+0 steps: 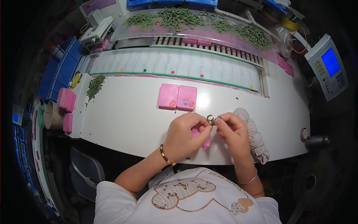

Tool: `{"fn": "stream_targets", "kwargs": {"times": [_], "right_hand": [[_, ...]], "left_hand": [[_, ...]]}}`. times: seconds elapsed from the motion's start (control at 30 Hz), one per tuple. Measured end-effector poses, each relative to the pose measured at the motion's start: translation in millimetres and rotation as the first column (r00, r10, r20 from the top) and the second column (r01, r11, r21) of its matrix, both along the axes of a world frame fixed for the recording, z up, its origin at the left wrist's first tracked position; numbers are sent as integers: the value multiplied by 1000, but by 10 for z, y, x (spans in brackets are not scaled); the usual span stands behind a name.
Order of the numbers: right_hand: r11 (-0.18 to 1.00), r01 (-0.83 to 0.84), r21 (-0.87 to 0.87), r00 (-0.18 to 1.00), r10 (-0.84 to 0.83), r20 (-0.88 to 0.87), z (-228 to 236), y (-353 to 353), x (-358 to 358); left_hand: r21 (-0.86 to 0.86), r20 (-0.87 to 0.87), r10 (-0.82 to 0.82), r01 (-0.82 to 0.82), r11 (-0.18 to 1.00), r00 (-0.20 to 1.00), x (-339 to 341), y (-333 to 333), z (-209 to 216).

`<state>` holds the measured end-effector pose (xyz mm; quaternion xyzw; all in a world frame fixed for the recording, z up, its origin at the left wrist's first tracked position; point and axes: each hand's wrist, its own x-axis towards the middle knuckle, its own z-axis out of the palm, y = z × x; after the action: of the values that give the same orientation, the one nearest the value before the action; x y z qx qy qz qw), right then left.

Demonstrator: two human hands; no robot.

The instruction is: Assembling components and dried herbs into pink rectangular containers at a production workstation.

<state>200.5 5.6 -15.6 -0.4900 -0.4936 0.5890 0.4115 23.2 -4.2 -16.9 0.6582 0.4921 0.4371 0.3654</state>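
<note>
In front of my chest my two hands meet over the white worktable. My left hand [186, 130] pinches a small green ring [210, 118] between thumb and fingers. Right beside it, my right hand [235, 135] is closed, its thumb and fingertips on the same green piece or one touching it; the fingers hide which. Partly covered by my left hand, a pink block [205, 144] rests on the table. Just beyond my hands stand two pink boxes [168, 96] side by side, with small coloured marks on their near edges.
Crumpled pale cloth [253, 136] lies right of my right hand. A pile of green bits [96, 86] sits at the left. Behind runs a white-plated conveyor [167, 61], below a clear tray [119, 34] of green rings. A control panel [328, 67] stands at right.
</note>
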Motion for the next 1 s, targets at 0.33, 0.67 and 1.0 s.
{"fn": "stream_targets", "kwargs": {"times": [0.33,0.67,1.0], "right_hand": [[989,86,-123,962,-114,-248,-94,42,9],[993,89,-76,978,-102,-182,-107,-15,-37],[990,122,-67,964,-134,-227,-117,-28,82]], "left_hand": [[-398,365,4,152,905,931,12,34,-31],[-407,304,-53,180,896,951,-29,125,-10],[-506,-181,-410,273,818,894,-441,1585,621]]}}
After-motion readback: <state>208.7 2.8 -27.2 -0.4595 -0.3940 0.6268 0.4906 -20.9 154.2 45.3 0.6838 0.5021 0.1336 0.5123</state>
